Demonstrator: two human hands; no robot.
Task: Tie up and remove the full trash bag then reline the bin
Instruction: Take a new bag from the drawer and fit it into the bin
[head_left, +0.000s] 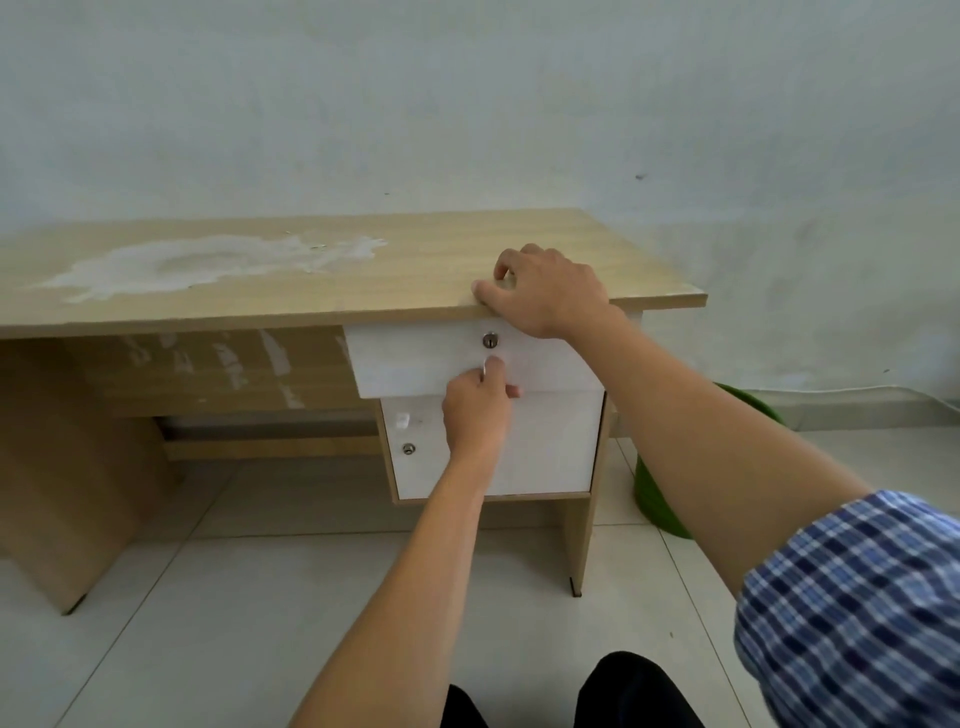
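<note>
Head view: left hand (478, 410) pinches the handle of the white top drawer (415, 364); right hand (545, 293), fingers curled, rests on the light wooden table (311, 291). Green plastic bin (660, 499) at four o'clock, beside the table.

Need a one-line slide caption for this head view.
Left hand pinches the top drawer's handle while the right hand braces on the desk edge; green bin beside it.
</note>
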